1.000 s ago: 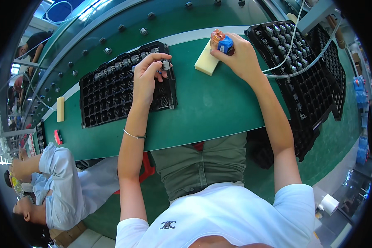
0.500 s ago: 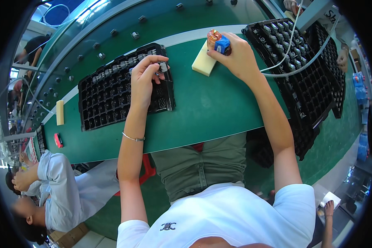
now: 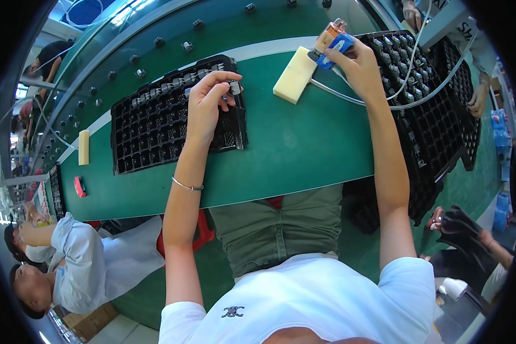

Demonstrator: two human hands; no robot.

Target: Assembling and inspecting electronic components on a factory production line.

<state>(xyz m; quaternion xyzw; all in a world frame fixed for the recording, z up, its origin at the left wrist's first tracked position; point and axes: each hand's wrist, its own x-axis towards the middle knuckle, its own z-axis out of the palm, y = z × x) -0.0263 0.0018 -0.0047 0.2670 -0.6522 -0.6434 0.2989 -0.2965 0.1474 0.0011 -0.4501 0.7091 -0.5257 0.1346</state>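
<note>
Across the middle of the view lies a green table (image 3: 286, 166), and its centre serves as the clock's hub. Between 2 and 3 o'clock, reaching past its edge, a stack of black trays (image 3: 424, 123) carries rows of small metal pieces at its far end. Near 10 o'clock a smaller black tray (image 3: 149, 135) has such pieces along its far row and many bare pockets. The person's right hand (image 3: 355, 62), at 1 to 2 o'clock, grips a tool, thumb laid on its near face, other fingers mostly hidden. The left hand (image 3: 207, 97), at 11 o'clock over the smaller tray's end, pinches between thumb and forefinger; whether its curled fingers hold anything more, one cannot tell. At 1 o'clock a cream block (image 3: 294, 74) rests slantwise. Just beyond it is that blue-and-orange tool (image 3: 333, 45): it has swung toward 2 o'clock and turned, so its length now shows and the block's far end is uncovered. Its long axis runs from 7 to 1 o'clock, dark end down toward the block, orange end pointing away; contact with the block is unclear. The left hand has barely shifted, so tool and part now stand wider apart. Smallest, the silver part (image 3: 234, 89) sits at the left fingertips; its own axis is too small to read.
</note>
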